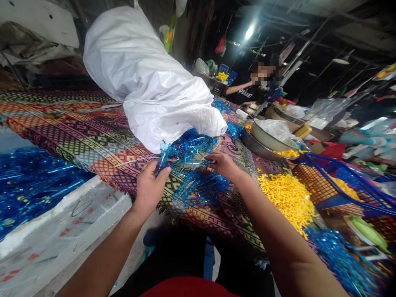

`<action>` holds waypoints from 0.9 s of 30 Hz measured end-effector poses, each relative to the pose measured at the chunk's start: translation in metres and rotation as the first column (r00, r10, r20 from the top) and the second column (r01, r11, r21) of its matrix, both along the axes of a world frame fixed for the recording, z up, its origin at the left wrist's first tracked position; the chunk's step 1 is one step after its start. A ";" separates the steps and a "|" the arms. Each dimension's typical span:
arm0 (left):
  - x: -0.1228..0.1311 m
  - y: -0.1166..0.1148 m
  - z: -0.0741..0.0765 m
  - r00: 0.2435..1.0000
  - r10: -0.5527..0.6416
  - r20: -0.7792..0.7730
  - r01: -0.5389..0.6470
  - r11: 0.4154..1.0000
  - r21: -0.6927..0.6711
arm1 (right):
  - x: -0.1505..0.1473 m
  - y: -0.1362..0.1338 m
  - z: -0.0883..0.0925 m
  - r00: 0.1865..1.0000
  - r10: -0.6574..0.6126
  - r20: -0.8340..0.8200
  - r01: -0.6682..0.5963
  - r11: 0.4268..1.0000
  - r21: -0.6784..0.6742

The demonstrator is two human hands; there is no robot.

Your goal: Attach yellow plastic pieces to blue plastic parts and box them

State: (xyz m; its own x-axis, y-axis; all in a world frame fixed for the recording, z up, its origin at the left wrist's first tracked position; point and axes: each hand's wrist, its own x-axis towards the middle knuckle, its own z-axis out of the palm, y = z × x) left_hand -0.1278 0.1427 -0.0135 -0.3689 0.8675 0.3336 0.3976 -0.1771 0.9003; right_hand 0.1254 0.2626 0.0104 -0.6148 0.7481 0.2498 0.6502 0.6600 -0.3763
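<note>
Head view: your left hand (151,181) pinches blue strips (193,144) outside the white sack (167,93); your right hand (224,166) may grip, cannot tell. Loose strands could tangle, snagging on patterned cloth (102,136).

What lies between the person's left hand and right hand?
In the head view, shiny blue plastic strips lie between the left hand and the right hand, with patterned cloth beneath them.
</note>
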 end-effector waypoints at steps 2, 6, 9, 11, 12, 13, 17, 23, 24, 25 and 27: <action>0.000 -0.001 -0.001 0.999 0.005 0.054 -0.005 1.000 -0.014 | 0.004 -0.005 0.004 0.993 -0.003 -0.120 0.000 1.000 -0.024; 0.001 -0.003 0.000 0.988 0.025 0.152 -0.023 1.000 -0.013 | 0.008 -0.020 0.016 0.976 0.092 -0.199 -0.100 0.995 -0.030; 0.001 -0.005 0.002 0.979 0.028 0.204 -0.027 1.000 -0.007 | 0.008 -0.034 0.025 0.974 0.176 -0.145 -0.182 0.983 -0.029; 0.001 -0.005 0.003 0.971 0.023 0.237 -0.023 1.000 -0.003 | 0.009 -0.042 0.029 0.970 0.224 -0.089 -0.228 0.973 -0.038; 0.000 -0.005 0.003 0.968 0.019 0.251 -0.020 1.000 0.000 | 0.010 -0.045 0.029 0.966 0.250 -0.063 -0.253 0.967 -0.042; 0.000 -0.005 0.002 0.965 0.014 0.263 -0.015 1.000 0.004 | 0.011 -0.048 0.030 0.961 0.276 -0.034 -0.277 0.960 -0.048; 0.000 -0.003 0.000 0.955 0.003 0.297 -0.007 1.000 0.014 | 0.007 -0.051 0.031 0.953 0.300 0.045 -0.297 0.953 -0.059; 0.003 -0.003 -0.001 0.950 0.012 0.312 -0.018 1.000 0.017 | -0.036 -0.043 0.032 0.944 0.309 0.113 -0.315 0.948 0.042; 0.003 -0.003 -0.001 0.950 0.015 0.311 -0.021 1.000 0.016 | -0.044 -0.042 0.032 0.928 0.331 0.168 -0.342 0.939 0.038; 0.003 -0.003 -0.001 0.950 0.015 0.313 -0.022 1.000 0.017 | -0.051 -0.041 0.032 0.910 0.342 0.234 -0.359 0.933 0.033; 0.002 -0.003 -0.001 0.948 0.011 0.318 -0.019 1.000 0.021 | -0.062 -0.040 0.031 0.872 0.332 0.361 -0.365 0.931 0.025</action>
